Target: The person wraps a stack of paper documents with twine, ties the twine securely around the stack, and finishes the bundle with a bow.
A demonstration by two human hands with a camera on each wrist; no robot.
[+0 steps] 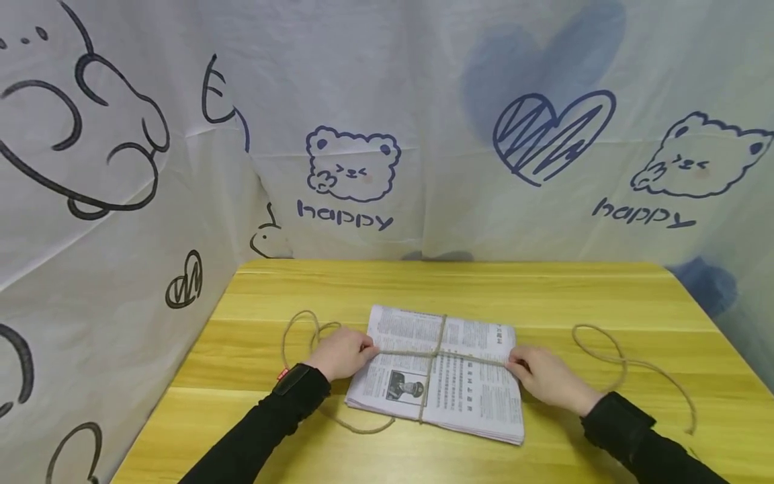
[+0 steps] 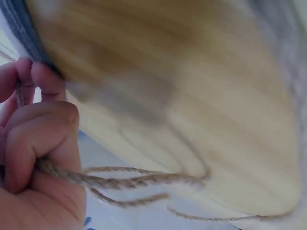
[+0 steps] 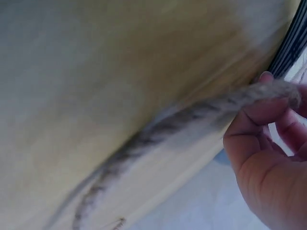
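Newspaper stack (image 1: 441, 376) on table (image 1: 544, 289); twine (image 1: 432, 353) crossed over it, ends trailing left, right.

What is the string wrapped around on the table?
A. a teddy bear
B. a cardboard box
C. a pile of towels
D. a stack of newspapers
D. The head view shows the twine crossing over a flat stack of newspapers on the wooden table, with the left hand and the right hand each holding the twine at one side of the stack.
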